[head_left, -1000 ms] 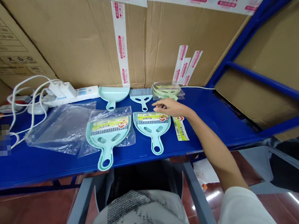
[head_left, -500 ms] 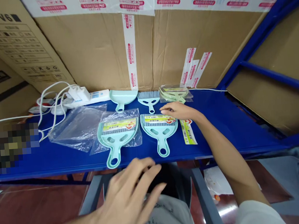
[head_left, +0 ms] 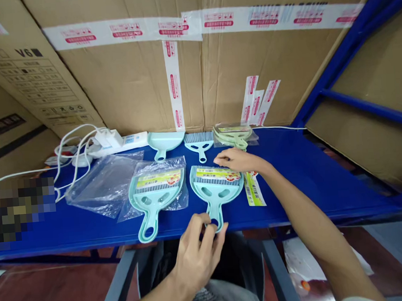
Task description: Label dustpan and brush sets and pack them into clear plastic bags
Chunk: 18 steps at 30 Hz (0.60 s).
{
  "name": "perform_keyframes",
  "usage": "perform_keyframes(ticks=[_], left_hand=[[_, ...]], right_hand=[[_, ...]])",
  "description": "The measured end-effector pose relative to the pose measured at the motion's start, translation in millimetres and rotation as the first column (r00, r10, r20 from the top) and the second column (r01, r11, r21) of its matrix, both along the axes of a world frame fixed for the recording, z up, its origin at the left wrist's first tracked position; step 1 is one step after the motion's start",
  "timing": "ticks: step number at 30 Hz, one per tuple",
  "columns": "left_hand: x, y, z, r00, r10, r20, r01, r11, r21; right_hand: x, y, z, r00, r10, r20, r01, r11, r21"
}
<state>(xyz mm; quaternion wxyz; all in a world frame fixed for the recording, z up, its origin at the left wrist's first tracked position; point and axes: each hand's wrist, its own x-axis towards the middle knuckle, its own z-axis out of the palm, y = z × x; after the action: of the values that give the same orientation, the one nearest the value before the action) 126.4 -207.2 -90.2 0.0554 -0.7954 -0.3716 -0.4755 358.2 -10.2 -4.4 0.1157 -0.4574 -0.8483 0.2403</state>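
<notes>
A mint-green dustpan and brush set with a yellow label lies on the blue shelf. My left hand pinches the ring end of its handle at the shelf's front edge. My right hand rests on the labelled top right corner of the same set. To its left lies a second set inside a clear bag. A loose yellow label strip lies just right of the held set.
An empty clear bag lies at the left. Against the cardboard boxes at the back stand a bare dustpan, a bare brush, a bagged set and a power strip with white cables.
My left hand came up from below and closed on the dustpan handle's end. My right hand settled on the set's top right corner. The view tilted up slightly.
</notes>
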Motion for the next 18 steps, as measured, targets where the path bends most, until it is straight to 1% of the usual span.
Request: perform_keyframes(ticks=[3, 5, 6, 7, 9, 11, 12, 13, 16, 18], left_hand=[[-2.3, -9.6, -5.6, 0.999, 0.029, 0.035, -0.031, 0.997, 0.066], [-4.7, -15.1, -4.0, 0.998, 0.029, 0.049, -0.033, 0.996, 0.079], [-6.2, -17.0, -1.7, 0.999, 0.019, 0.049, -0.023, 0.997, 0.077], [-8.0, -18.5, 1.6, 0.999, 0.01, 0.046, -0.013, 0.997, 0.073], [-12.0, -19.6, 10.4, 0.999, 0.005, 0.043, -0.008, 0.998, 0.067], [-16.1, -19.0, 21.3, 0.999, 0.017, 0.046, -0.019, 0.998, 0.059], [-18.0, -18.1, 27.4, 0.999, 0.02, 0.047, -0.023, 0.998, 0.055], [-19.8, -16.8, 33.7, 0.999, 0.021, 0.05, -0.023, 0.998, 0.054], [-28.3, -8.5, 52.3, 0.999, -0.01, 0.05, 0.008, 0.999, 0.051], [-42.5, 4.1, 62.7, 0.995, -0.081, 0.063, 0.082, 0.996, -0.015]], right_hand=[[2.2, -1.3, 6.4, 1.0, -0.008, 0.006, 0.009, 0.993, -0.118], [4.4, -2.0, 10.4, 0.998, 0.025, -0.053, -0.036, 0.973, -0.228], [5.6, -2.1, 11.5, 0.995, 0.029, -0.095, -0.056, 0.954, -0.296], [6.6, -2.2, 11.8, 0.99, 0.015, -0.14, -0.066, 0.927, -0.37], [8.5, -2.2, 10.3, 0.977, -0.056, -0.208, -0.06, 0.854, -0.516], [9.9, -2.7, 7.6, 0.961, -0.114, -0.252, -0.069, 0.783, -0.618], [10.4, -3.1, 6.4, 0.952, -0.119, -0.284, -0.093, 0.767, -0.635], [10.7, -3.5, 5.6, 0.939, -0.107, -0.326, -0.129, 0.769, -0.626], [10.1, -4.4, 6.0, 0.869, -0.064, -0.49, -0.231, 0.824, -0.517], [8.5, -4.4, 8.2, 0.823, -0.057, -0.565, -0.262, 0.845, -0.466]])
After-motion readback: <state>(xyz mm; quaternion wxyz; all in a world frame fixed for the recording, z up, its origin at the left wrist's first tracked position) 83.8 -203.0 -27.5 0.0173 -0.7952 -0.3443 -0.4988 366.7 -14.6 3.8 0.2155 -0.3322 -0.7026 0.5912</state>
